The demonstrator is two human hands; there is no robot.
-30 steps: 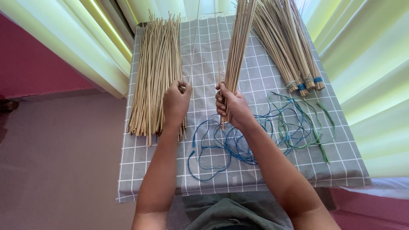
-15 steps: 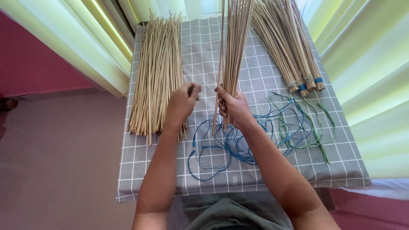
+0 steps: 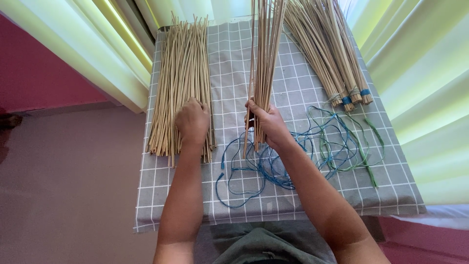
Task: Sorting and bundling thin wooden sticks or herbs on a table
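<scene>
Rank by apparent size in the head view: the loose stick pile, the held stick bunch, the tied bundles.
1. Loose stick pile, under the left hand.
2. Tied bundles.
3. Held stick bunch in the right hand; raised nearer the camera and cropped, so unsure.

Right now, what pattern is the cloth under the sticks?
Grey cloth with a white grid of squares, shown in the head view.
</scene>
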